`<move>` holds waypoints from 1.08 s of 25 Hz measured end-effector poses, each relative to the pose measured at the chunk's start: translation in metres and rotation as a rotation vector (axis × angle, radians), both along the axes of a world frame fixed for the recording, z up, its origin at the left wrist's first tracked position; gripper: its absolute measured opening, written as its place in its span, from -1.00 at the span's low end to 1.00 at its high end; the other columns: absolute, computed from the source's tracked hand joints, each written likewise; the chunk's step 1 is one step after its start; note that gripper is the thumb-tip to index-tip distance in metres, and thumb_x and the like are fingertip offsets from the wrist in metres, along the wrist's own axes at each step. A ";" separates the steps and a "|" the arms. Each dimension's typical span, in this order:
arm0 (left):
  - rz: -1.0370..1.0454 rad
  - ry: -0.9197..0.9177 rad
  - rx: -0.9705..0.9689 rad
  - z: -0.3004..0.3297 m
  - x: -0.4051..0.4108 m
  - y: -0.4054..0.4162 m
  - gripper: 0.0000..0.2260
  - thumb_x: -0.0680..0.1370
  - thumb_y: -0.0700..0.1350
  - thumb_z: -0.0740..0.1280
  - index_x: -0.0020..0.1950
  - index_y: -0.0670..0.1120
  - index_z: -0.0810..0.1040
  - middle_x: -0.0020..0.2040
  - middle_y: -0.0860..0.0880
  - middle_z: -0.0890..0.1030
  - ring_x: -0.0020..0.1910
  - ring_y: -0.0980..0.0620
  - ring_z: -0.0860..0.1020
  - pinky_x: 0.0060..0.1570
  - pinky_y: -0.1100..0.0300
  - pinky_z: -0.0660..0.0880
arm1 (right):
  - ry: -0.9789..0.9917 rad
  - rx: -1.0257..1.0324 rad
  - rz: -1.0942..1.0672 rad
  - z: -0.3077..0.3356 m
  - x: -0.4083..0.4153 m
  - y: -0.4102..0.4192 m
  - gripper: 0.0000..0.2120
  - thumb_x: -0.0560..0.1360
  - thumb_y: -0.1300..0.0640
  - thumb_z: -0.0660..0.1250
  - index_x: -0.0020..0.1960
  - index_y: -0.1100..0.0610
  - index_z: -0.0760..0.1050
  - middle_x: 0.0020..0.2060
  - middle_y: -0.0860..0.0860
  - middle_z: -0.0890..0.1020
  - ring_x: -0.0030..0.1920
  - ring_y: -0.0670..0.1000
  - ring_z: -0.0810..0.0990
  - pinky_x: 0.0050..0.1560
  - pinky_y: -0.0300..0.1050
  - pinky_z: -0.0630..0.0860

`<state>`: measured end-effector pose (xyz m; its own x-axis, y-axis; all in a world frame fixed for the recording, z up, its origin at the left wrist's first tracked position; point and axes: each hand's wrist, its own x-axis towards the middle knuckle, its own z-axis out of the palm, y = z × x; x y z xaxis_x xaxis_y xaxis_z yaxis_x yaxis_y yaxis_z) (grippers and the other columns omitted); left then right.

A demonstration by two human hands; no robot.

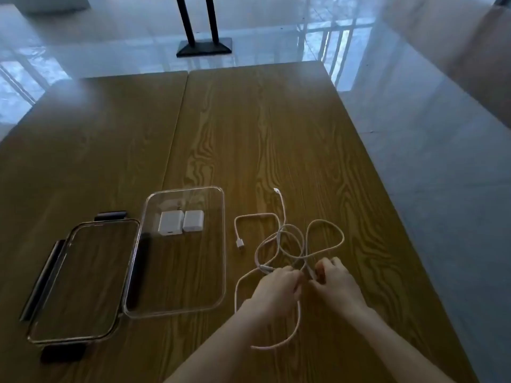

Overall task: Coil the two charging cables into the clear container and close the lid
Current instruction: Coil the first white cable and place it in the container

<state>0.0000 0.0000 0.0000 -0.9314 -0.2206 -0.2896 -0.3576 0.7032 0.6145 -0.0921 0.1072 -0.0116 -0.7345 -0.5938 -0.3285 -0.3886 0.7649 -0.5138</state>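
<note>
White charging cables [326, 239] lie tangled in loose loops on the wooden table [249, 134], right of the clear container [221, 272]. One plug end [240, 243] points toward the container; another plug end [276, 191] lies farther back. My left hand [276, 288] pinches a strand at the near side of the tangle. My right hand [336, 283] pinches a strand just beside it. The container is open and holds two white charger blocks [181, 221]. Its clear lid [80, 280], with dark clips, lies flat to the container's left.
The table's right edge runs diagonally close to the cables, with glossy floor beyond. A black stand base [204, 47] sits on the floor past the far table edge. A seam splits the tabletop down the middle.
</note>
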 end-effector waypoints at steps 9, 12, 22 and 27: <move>-0.042 0.017 -0.088 -0.009 0.001 0.006 -0.54 0.53 -0.17 0.19 0.41 0.01 0.16 0.32 -0.10 0.40 0.27 -0.06 0.37 0.27 0.03 0.40 | -0.010 -0.066 0.051 0.016 0.008 -0.001 -0.82 0.51 0.08 0.20 0.04 0.12 0.48 -0.08 0.03 0.56 -0.14 -0.06 0.55 -0.14 -0.22 0.56; -0.031 0.129 -0.070 0.000 0.005 -0.001 -0.64 0.52 -0.17 0.21 0.32 -0.02 0.32 0.26 -0.08 0.43 0.15 -0.01 0.46 0.15 0.11 0.49 | -0.043 -0.174 0.106 0.040 0.013 0.005 -0.82 0.51 0.11 0.21 0.07 0.13 0.49 -0.10 0.01 0.57 -0.18 -0.12 0.54 -0.23 -0.30 0.53; 0.211 0.427 0.080 0.045 0.035 -0.026 -0.85 0.49 -0.18 0.29 0.01 -0.16 0.57 0.01 0.00 0.52 -0.13 0.19 0.53 -0.08 0.44 0.49 | -0.357 -0.624 -0.035 0.123 0.028 -0.006 -0.86 0.48 0.13 0.23 -0.22 0.08 0.52 -0.35 -0.02 0.58 -0.38 -0.20 0.54 -0.32 -0.35 0.47; 0.287 0.500 0.148 0.062 0.054 -0.032 -0.90 0.47 -0.17 0.31 -0.08 -0.14 0.58 -0.03 -0.07 0.62 -0.10 0.07 0.60 -0.04 0.17 0.58 | -0.534 -0.747 -0.088 0.151 0.037 -0.009 -0.81 0.49 0.14 0.18 -0.14 0.18 0.54 -0.28 0.05 0.58 -0.30 -0.15 0.55 -0.30 -0.40 0.47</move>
<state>0.0541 -0.0322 0.0617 -0.8718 -0.4745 0.1220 -0.1629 0.5156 0.8412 -0.0549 0.0980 0.1394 -0.6482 -0.7371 -0.1910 0.0864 0.1780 -0.9802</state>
